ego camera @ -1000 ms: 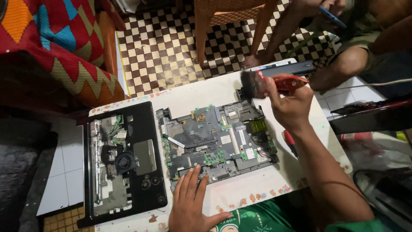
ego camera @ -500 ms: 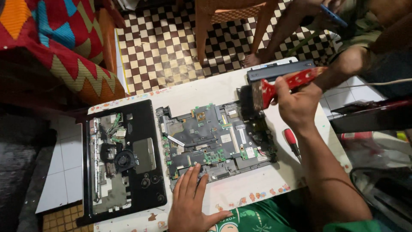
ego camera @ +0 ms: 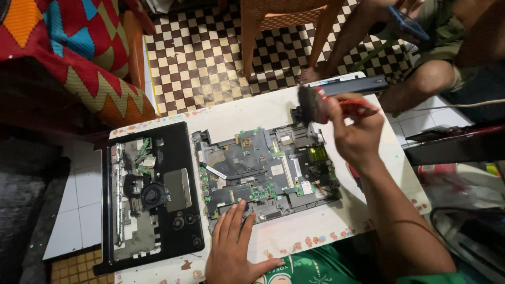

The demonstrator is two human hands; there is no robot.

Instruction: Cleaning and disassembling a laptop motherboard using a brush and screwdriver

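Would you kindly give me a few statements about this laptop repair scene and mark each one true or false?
1. The right hand holds a red-handled brush over the circuit board. True.
2. The left hand rests flat on the checkered floor. False: it presses on the near edge of the circuit board.
3. The black laptop case lies beside the board, with a round fan in it. True.
4. The circuit board sits inside the laptop case. False: it lies apart from it on the white table.

The brush (ego camera: 310, 104) head is motion-blurred, and its red handle mostly hidden inside the right hand (ego camera: 355, 131).
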